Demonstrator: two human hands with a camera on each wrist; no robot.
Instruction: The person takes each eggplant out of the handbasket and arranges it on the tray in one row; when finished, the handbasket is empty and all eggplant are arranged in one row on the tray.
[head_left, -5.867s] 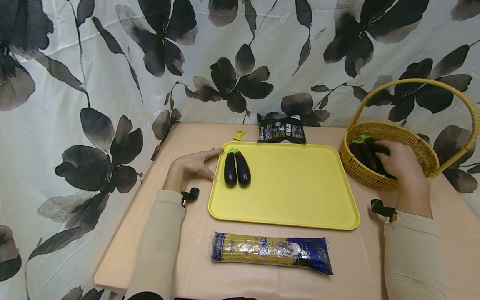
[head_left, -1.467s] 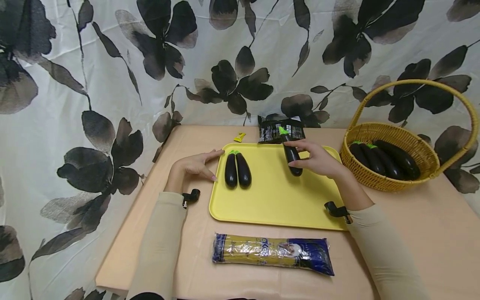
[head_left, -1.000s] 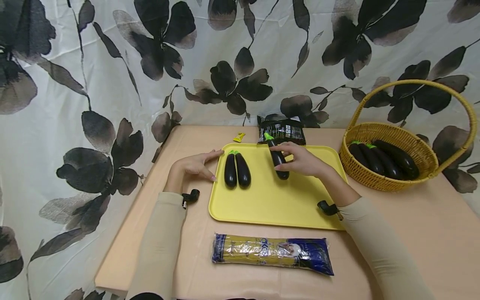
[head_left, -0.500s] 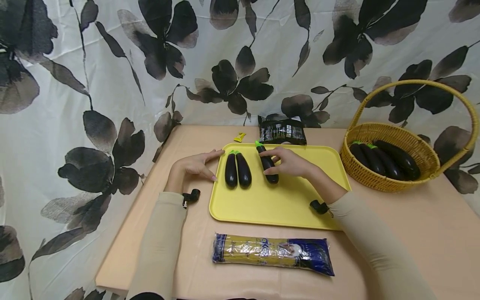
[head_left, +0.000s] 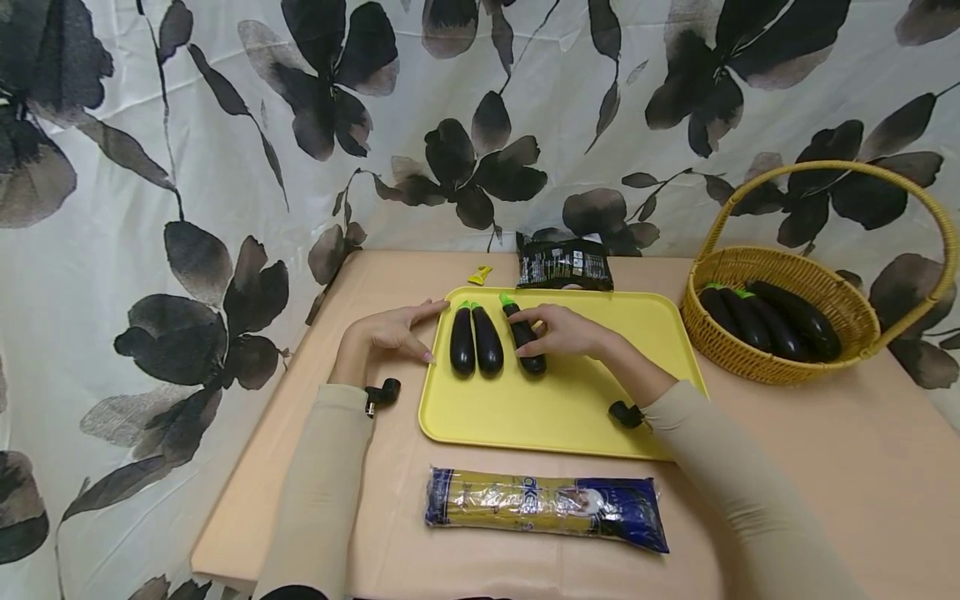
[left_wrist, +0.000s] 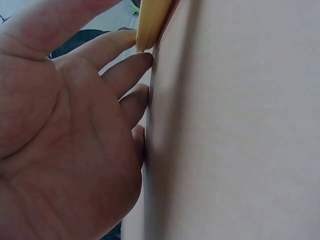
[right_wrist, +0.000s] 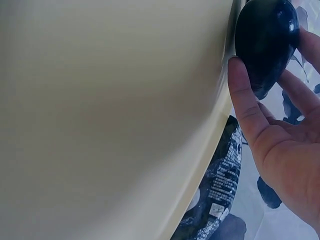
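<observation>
About six seconds ago the right hand was down in the wicker basket at the right of the frame; now it is over the upper middle of the yellow tray, with a dark eggplant clamped between thumb and fingers. Even in the last half second it has slid further left, so the eggplant now sits just beside the two eggplants lying side by side at the tray's upper left, with a narrow gap between. I can't tell whether the held one touches the tray; its green stem end points to the top of the frame, leaning a little left. The left hand hasn't shifted: its fingers are spread apart, grasping nothing, with the tips against the tray's left edge.

The basket, its tall handle arching at the upper right, holds several more eggplants. Behind the tray, top centre, stand a black packet and, left of it, a small yellow wrapper. A long yellow-and-blue packet lies across the bottom centre. Nearest in the way is the pair of eggplants, directly left of the held one.
</observation>
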